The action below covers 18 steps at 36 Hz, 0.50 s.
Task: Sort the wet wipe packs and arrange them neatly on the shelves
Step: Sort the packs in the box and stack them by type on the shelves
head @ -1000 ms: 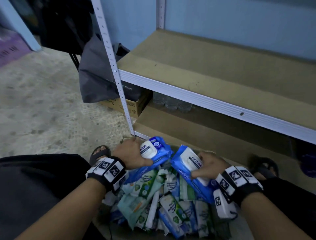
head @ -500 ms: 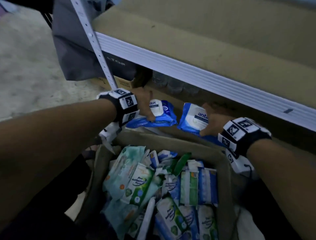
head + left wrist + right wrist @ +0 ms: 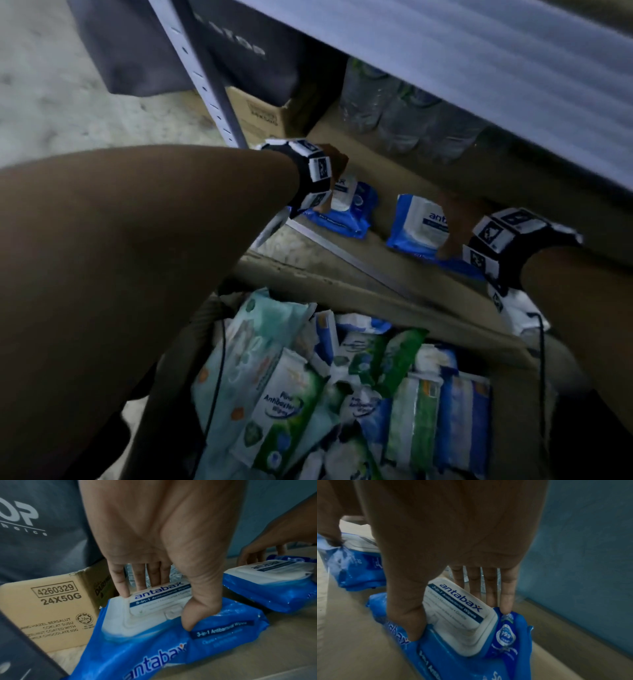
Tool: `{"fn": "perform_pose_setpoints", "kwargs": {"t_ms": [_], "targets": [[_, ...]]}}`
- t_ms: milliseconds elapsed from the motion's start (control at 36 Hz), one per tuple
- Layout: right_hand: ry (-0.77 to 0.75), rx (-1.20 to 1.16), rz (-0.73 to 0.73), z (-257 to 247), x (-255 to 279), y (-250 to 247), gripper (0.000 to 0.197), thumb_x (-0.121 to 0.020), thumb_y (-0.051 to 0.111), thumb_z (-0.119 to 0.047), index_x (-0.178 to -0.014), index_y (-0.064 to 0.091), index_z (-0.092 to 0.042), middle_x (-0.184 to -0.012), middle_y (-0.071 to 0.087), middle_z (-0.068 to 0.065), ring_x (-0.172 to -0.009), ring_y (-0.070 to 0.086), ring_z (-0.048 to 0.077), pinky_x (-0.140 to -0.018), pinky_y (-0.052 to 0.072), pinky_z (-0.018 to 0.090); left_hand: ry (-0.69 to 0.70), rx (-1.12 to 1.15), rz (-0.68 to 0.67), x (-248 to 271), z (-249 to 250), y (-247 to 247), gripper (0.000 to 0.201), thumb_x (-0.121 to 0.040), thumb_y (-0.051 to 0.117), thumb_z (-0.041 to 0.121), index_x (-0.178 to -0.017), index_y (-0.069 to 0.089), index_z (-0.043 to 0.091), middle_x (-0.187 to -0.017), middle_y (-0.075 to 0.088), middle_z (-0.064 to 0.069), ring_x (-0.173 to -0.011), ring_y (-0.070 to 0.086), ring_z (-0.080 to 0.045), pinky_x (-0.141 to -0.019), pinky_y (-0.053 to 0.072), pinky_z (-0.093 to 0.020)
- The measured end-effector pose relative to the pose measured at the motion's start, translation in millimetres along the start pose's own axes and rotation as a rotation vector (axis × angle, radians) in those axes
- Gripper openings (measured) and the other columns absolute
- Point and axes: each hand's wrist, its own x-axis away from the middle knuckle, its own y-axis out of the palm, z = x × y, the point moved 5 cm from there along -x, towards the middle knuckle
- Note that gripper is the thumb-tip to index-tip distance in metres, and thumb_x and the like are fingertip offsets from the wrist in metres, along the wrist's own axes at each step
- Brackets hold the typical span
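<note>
Two blue Antabax wipe packs with white lids are down at the bottom shelf board (image 3: 387, 171). My left hand (image 3: 334, 161) grips the left pack (image 3: 346, 212). In the left wrist view, the left hand (image 3: 154, 608) has its thumb on the front of this pack (image 3: 154, 649) and its fingers behind the lid. My right hand (image 3: 459, 219) holds the right pack (image 3: 416, 224), tilted up on one edge. The right wrist view shows that hand (image 3: 460, 622) with thumb and fingers pinching the second pack (image 3: 506, 635) across its lid. The cardboard box (image 3: 342, 284) below holds several mixed green and blue packs.
The upper shelf's white edge (image 3: 479, 68) hangs low over both hands. Clear bottles (image 3: 394, 113) stand at the back of the bottom shelf. A chocolate carton (image 3: 51, 615), a grey bag (image 3: 154, 51) and the shelf post (image 3: 205, 78) are at the left. A blue wall (image 3: 582, 547) stands behind.
Both hands have lifted their blue packs out of the box and carried them forward and down onto the bottom shelf, under the upper shelf. My head has leaned in closer.
</note>
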Motion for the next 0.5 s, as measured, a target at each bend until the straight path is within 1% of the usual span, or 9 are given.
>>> {"fn": "perform_pose_setpoints", "kwargs": {"t_ms": [28, 83, 167, 222, 250, 333, 417, 444, 500], "targets": [[-0.014, 0.0, -0.002, -5.7, 0.4, -0.9, 0.107, -0.052, 0.096, -0.036, -0.139, 0.034, -0.02, -0.126, 0.056, 0.012, -0.109, 0.057, 0.037, -0.079, 0.047, 0.04, 0.009, -0.013, 0.003, -10.1, -1.6, 1.2, 0.109, -0.07, 0.079, 0.046, -0.155, 0.018, 0.016, -0.157, 0.027, -0.01, -0.14, 0.036, -0.032, -0.107, 0.04, -0.05], [-0.014, 0.011, -0.02, -10.6, -3.2, 1.3, 0.104, -0.062, 0.092, -0.033, -0.144, 0.031, -0.016, -0.129, 0.054, 0.014, -0.113, 0.057, 0.037, -0.077, 0.042, 0.036, 0.003, -0.019, -0.019, -13.5, 1.5, -1.5, 0.099, -0.075, 0.069, 0.049, -0.155, 0.021, 0.013, -0.157, 0.029, -0.01, -0.142, 0.034, -0.032, -0.11, 0.038, -0.048], [-0.017, -0.006, -0.042, -18.2, -8.7, 4.0, 0.103, -0.065, 0.091, -0.033, -0.146, 0.03, -0.013, -0.135, 0.052, 0.016, -0.119, 0.055, 0.036, -0.082, 0.044, 0.037, 0.006, -0.073, -0.004, -16.9, 0.4, -0.6, 0.081, -0.088, 0.068, 0.031, -0.154, 0.023, 0.011, -0.157, 0.029, -0.011, -0.141, 0.035, -0.032, -0.108, 0.04, -0.048], [-0.031, -0.01, -0.045, -22.6, -12.1, 6.8, 0.105, -0.065, 0.091, -0.034, -0.147, 0.029, -0.013, -0.134, 0.054, 0.016, -0.116, 0.056, 0.036, -0.079, 0.043, 0.035, 0.026, 0.022, 0.054, -23.2, 0.8, 1.3, 0.072, -0.092, 0.063, 0.029, -0.152, 0.027, 0.012, -0.155, 0.031, -0.012, -0.139, 0.038, -0.032, -0.109, 0.039, -0.046], [-0.037, -0.006, -0.051, -24.7, -12.9, 7.6, 0.106, -0.064, 0.091, -0.035, -0.147, 0.029, -0.013, -0.133, 0.054, 0.016, -0.115, 0.057, 0.036, -0.078, 0.042, 0.034, 0.04, 0.003, 0.071, -29.4, 1.4, 3.8, 0.075, -0.092, 0.063, 0.033, -0.153, 0.024, 0.013, -0.156, 0.029, -0.012, -0.139, 0.037, -0.031, -0.109, 0.039, -0.045], [-0.048, 0.02, -0.035, -31.1, -13.1, 6.5, 0.106, -0.063, 0.091, -0.039, -0.147, 0.03, -0.014, -0.134, 0.053, 0.016, -0.115, 0.057, 0.036, -0.079, 0.043, 0.034, 0.059, -0.052, 0.067, -33.8, 5.0, 7.7, 0.096, -0.082, 0.073, 0.043, -0.154, 0.017, 0.016, -0.158, 0.023, -0.008, -0.14, 0.035, -0.03, -0.105, 0.039, -0.041], [-0.046, 0.03, -0.063, -35.0, -12.4, 4.5, 0.106, -0.065, 0.09, -0.037, -0.148, 0.028, -0.014, -0.136, 0.051, 0.017, -0.116, 0.056, 0.037, -0.086, 0.048, 0.04, 0.06, -0.062, 0.049, -31.4, 7.3, 7.7, 0.093, -0.083, 0.072, 0.039, -0.154, 0.018, 0.015, -0.158, 0.023, -0.009, -0.14, 0.035, -0.032, -0.105, 0.038, -0.045], [-0.042, 0.032, -0.074, -35.3, -11.4, 4.0, 0.105, -0.066, 0.09, -0.036, -0.148, 0.028, -0.014, -0.135, 0.051, 0.017, -0.116, 0.056, 0.036, -0.087, 0.049, 0.041, 0.054, -0.068, 0.046, -28.3, 7.4, 7.2, 0.091, -0.084, 0.071, 0.038, -0.155, 0.017, 0.015, -0.158, 0.023, -0.01, -0.14, 0.035, -0.033, -0.105, 0.038, -0.045], [-0.036, 0.035, -0.085, -35.1, -8.4, 1.6, 0.102, -0.066, 0.09, -0.037, -0.147, 0.031, -0.013, -0.135, 0.052, 0.017, -0.117, 0.055, 0.034, -0.088, 0.049, 0.039, 0.078, -0.073, 0.04, -30.4, 7.0, 9.3, 0.097, -0.082, 0.071, 0.043, -0.156, 0.015, 0.016, -0.159, 0.022, -0.01, -0.142, 0.032, -0.033, -0.106, 0.038, -0.046]]}}
